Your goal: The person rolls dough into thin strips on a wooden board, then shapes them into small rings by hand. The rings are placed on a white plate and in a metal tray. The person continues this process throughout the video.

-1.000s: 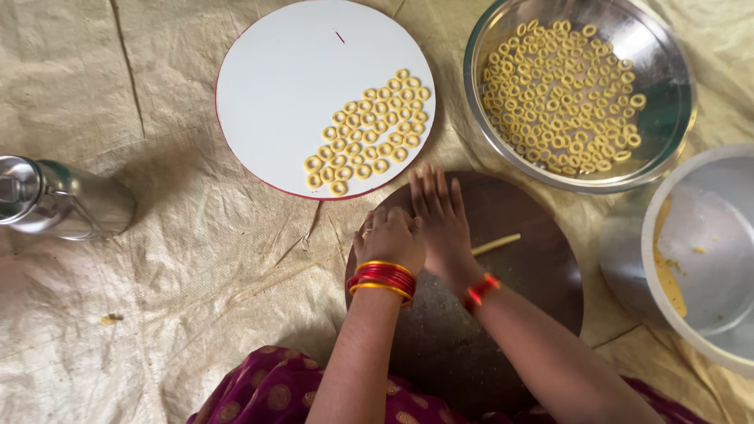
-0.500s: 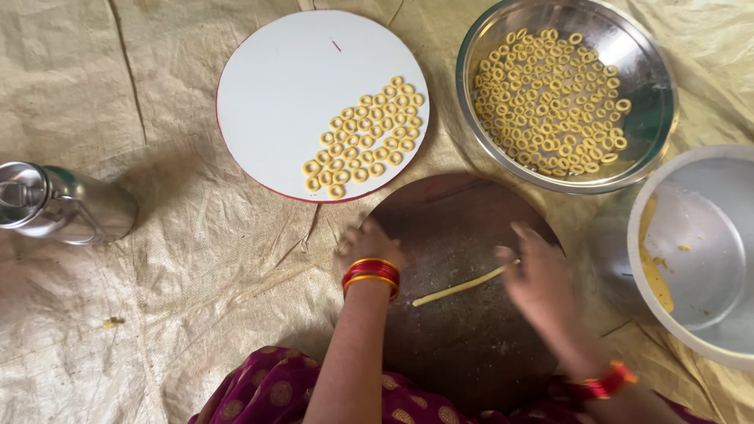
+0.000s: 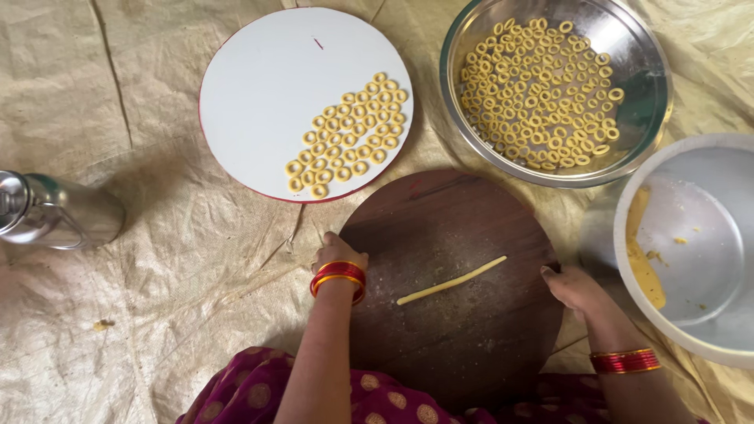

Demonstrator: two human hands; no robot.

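While both hands grip the rim of the round dark wooden board (image 3: 459, 314), the rolled dough rope (image 3: 452, 280) lies free on its middle, slanted, touched by neither hand. The left hand (image 3: 336, 253) closes its fingers over the board's left edge, red and gold bangles at the wrist; the right hand (image 3: 575, 289) curls onto the right edge in the same way, so each hand is grasping the board and nothing else.

As a judgement, the step in hand looks like steadying or turning the board between rolling the rope and shaping it. Finished dough rings (image 3: 345, 137) sit in slanting rows on the white round plate (image 3: 259, 86) just beyond the board, and many more fill the steel bowl (image 3: 648, 102) at the upper right (the pale basin (image 3: 707, 235) at the right holds only a smear of yellow dough along its wall).

The next move likely calls for letting go of the rim and pinching short lengths off the rope, which is soft and thin and would tear or flatten under a heavy grip. A steel flask (image 3: 59, 212) lies on its side well apart at the left, on the crinkled tan sheet (image 3: 157, 314) that covers the floor.
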